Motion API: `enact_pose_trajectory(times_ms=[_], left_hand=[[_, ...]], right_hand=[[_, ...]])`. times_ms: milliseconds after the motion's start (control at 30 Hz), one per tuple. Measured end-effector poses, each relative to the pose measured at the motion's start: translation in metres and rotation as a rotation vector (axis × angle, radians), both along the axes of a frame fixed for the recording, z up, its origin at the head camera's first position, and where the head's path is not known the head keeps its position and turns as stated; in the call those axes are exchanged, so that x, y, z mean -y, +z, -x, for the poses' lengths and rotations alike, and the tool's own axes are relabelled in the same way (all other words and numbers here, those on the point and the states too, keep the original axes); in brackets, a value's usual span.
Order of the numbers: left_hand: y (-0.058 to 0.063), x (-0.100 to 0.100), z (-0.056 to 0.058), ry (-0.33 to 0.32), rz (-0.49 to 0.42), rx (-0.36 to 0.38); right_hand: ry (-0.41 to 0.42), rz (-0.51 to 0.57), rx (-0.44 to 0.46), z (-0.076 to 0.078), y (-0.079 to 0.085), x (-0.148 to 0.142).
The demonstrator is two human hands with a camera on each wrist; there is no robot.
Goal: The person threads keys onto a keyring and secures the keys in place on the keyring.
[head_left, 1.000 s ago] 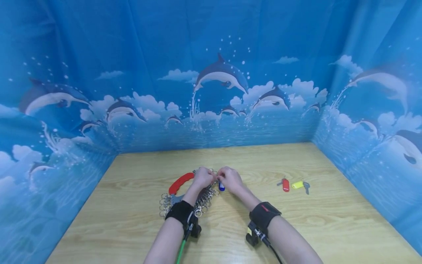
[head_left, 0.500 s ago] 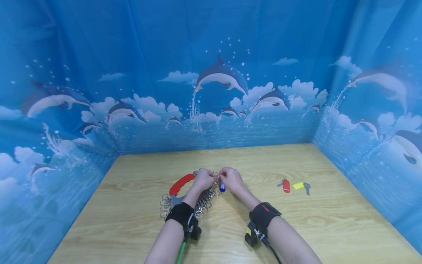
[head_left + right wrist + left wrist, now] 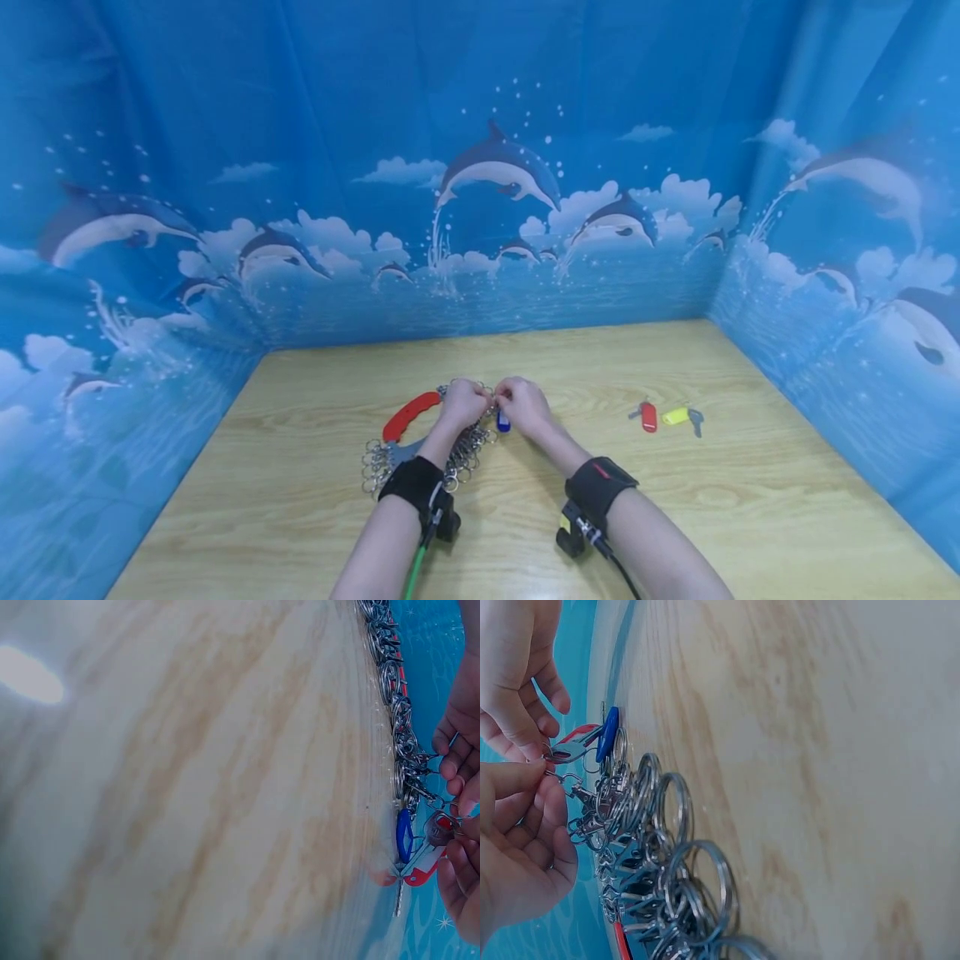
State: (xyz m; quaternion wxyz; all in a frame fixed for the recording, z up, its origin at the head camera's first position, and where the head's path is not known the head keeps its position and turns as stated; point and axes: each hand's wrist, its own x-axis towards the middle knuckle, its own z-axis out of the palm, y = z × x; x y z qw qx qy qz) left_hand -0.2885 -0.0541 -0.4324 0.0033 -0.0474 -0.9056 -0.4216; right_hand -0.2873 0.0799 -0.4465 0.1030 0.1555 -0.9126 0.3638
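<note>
Over grained wood (image 3: 750,492), left grip (image 3: 465,406) pinches a metal hook (image 3: 573,780), right grip (image 3: 523,407) a round ring (image 3: 547,751).

No legible text, white label (image 3: 503,420) on blue key tag (image 3: 504,428), red mark (image 3: 602,472) on black wrist strap (image 3: 598,497), both unreadable

The left forearm (image 3: 382,542) hides part of the ring rack (image 3: 462,454), which the left wrist view crops.
</note>
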Motion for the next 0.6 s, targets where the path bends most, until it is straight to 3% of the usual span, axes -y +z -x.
enact_pose_trajectory(times_ms=[67,300,433,600], left_hand=[[-0.0005,-0.0003,-0.0001,-0.017,0.009,-0.004],[-0.0075,0.0043,0.0036,-0.189,0.119,-0.121],[-0.0074,0.0042,0.0035,-0.196,0.137,-0.096],[-0.0058,0.003,0.0035,-0.158,0.147,-0.059]], right_hand=[[-0.01,0.015,0.014,0.001,0.0001,-0.0006],[-0.025,0.027,0.018,0.0055,-0.0014,-0.0065],[-0.017,0.017,0.008,0.0042,0.0,-0.0067],[-0.004,0.002,0.003,0.0031,0.0004,-0.0047]])
